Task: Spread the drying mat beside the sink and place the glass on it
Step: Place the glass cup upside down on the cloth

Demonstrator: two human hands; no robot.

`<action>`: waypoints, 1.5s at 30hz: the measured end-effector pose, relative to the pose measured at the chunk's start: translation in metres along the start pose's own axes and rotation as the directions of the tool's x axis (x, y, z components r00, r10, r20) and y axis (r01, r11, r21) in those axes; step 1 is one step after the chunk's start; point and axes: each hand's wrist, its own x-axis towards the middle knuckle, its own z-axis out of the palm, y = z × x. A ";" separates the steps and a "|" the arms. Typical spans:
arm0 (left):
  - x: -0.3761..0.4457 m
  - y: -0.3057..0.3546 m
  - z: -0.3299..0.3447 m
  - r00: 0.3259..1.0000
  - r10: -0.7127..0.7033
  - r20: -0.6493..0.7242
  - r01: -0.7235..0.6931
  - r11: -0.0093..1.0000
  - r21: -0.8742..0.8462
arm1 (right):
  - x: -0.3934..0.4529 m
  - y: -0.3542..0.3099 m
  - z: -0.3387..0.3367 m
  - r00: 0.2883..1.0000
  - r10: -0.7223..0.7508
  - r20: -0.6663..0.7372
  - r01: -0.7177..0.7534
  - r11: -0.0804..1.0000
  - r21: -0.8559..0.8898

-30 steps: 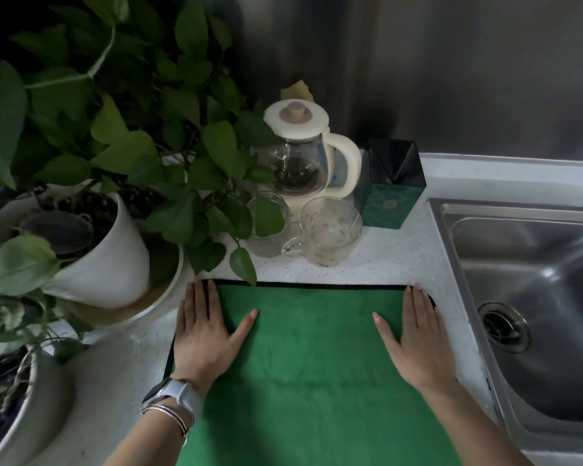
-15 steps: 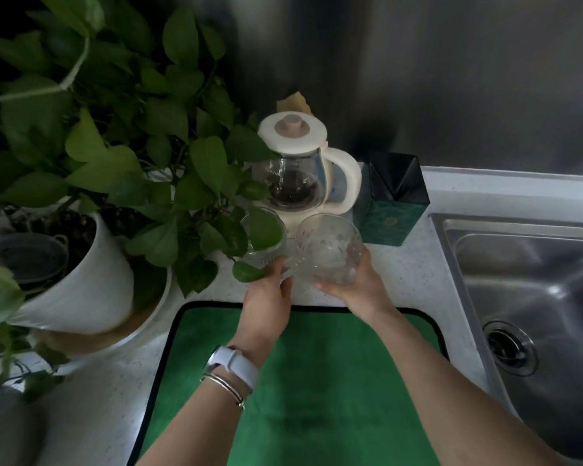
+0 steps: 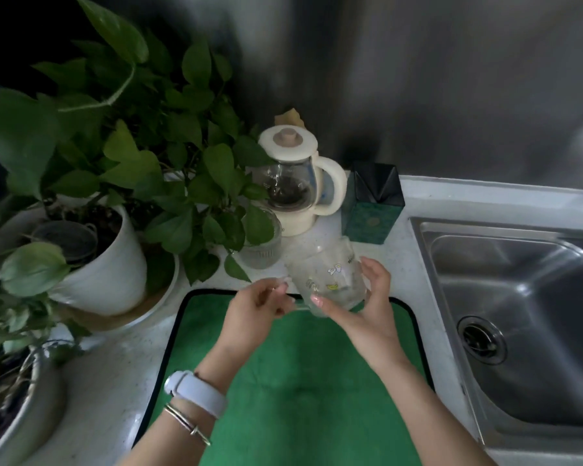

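A green drying mat [image 3: 303,381] with a black border lies flat on the counter, just left of the steel sink [image 3: 519,314]. Above the mat's far edge I hold a clear glass mug [image 3: 330,277] with small printed figures, tipped on its side with its mouth pointing away from me. My left hand [image 3: 256,311] grips its handle. My right hand [image 3: 367,311] cups its base and side from the right. The mug is lifted off the counter.
A cream-lidded glass kettle [image 3: 293,186] and a dark green box [image 3: 371,203] stand behind the mat. A ribbed glass [image 3: 263,243] sits by the leafy plant in a white pot [image 3: 105,264] at left. Another planter [image 3: 11,415] is at near left.
My hands left the mat, reached to the mug behind it and took hold. The mug has since been lifted toward the mat and tilted onto its side.
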 end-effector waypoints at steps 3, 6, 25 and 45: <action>-0.031 0.002 -0.005 0.989 -0.124 0.077 0.138 0.967 -0.213 | -0.038 -0.006 0.000 0.997 0.068 0.029 -0.064 0.993 -0.100; -0.057 -0.002 -0.009 0.977 -0.199 0.080 0.213 0.945 -0.248 | -0.077 -0.006 0.003 0.994 0.110 0.024 -0.100 0.964 -0.247; -0.097 -0.043 -0.022 0.876 -0.455 0.158 0.482 0.835 -0.266 | -0.085 -0.022 0.045 0.986 0.162 0.046 -0.034 0.457 -0.889; -0.102 -0.065 -0.028 0.902 -0.408 0.145 0.432 0.866 -0.253 | -0.093 -0.007 0.047 0.971 0.231 0.061 -0.094 0.607 -0.789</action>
